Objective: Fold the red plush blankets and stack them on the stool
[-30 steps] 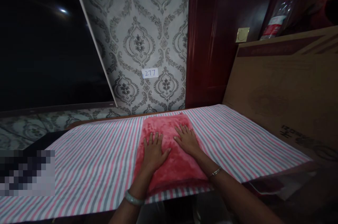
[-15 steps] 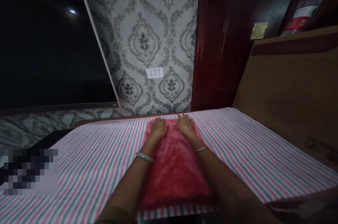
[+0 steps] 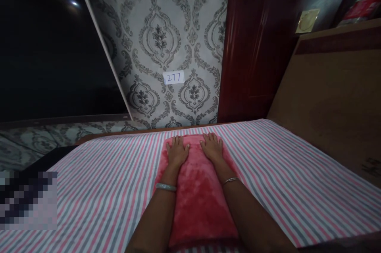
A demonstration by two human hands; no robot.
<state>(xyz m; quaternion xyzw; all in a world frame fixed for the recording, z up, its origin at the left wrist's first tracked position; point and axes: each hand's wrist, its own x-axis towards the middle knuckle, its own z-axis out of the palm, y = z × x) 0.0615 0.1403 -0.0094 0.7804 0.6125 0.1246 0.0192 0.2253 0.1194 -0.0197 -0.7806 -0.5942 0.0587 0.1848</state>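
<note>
A red plush cloth point(image 3: 202, 193) lies flat, its long side running away from me, on a striped sheet point(image 3: 119, 181). My left hand point(image 3: 177, 150) rests palm down on the far left part of the cloth, fingers outstretched. On the far right part, my right hand point(image 3: 212, 147) lies flat in the same way, fingers spread. A pale green bangle point(image 3: 166, 186) is on the left wrist and a thin silver bracelet point(image 3: 230, 180) on the right. My forearms cover parts of the cloth's long sides.
A large dark screen point(image 3: 53, 54) stands at the left. A cardboard box point(image 3: 330, 98) borders the sheet on the right, with a bottle point(image 3: 361, 8) above it. Behind the far edge is a patterned wall point(image 3: 160, 40) bearing a paper label point(image 3: 174, 77), beside a dark red wooden panel point(image 3: 250, 46).
My fingers were slightly curled at the cloth's far edge; now they lie flatter and a little nearer to me. The view has shifted slightly.
</note>
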